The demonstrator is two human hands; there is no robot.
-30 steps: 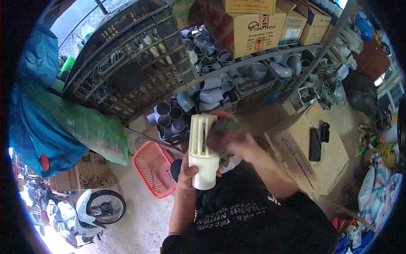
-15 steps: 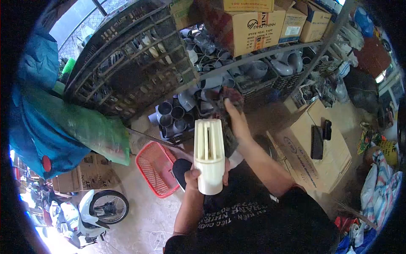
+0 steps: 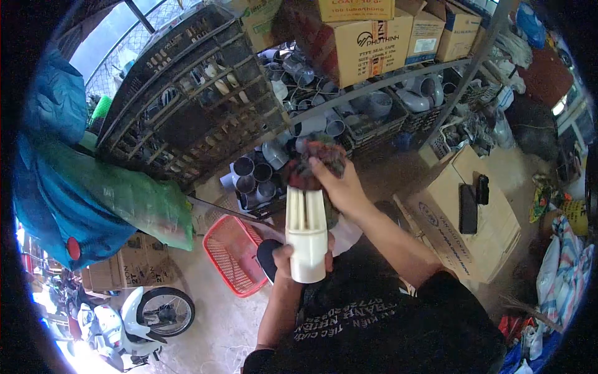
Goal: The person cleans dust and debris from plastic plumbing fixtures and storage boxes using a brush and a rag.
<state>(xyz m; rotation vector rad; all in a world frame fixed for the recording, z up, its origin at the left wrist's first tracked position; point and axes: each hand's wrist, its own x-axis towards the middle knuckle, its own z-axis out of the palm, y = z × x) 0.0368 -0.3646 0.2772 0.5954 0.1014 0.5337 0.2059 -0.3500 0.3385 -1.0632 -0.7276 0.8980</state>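
My left hand (image 3: 284, 264) is wrapped round the lower, tubular part of a cream-white plastic pipe fitting (image 3: 308, 254). Long slots and ribs run along the fitting's upper part, which points away from my body. A crumpled dark red and grey rag (image 3: 316, 161) is gripped in my right hand (image 3: 344, 190). The rag lies against the fitting's top end and covers it. Some of my left fingers are behind the fitting.
A red plastic basket (image 3: 232, 258) sits on the floor to the left. Grey pipe fittings (image 3: 254, 177) fill crates ahead. Flattened cardboard (image 3: 492, 249) with a dark phone-like object (image 3: 468, 209) lies at right. A motorbike wheel (image 3: 166, 311) stands at lower left.
My right hand has brought the rag left and down onto the fitting's top end, which was uncovered before. My left hand keeps hold of the fitting.
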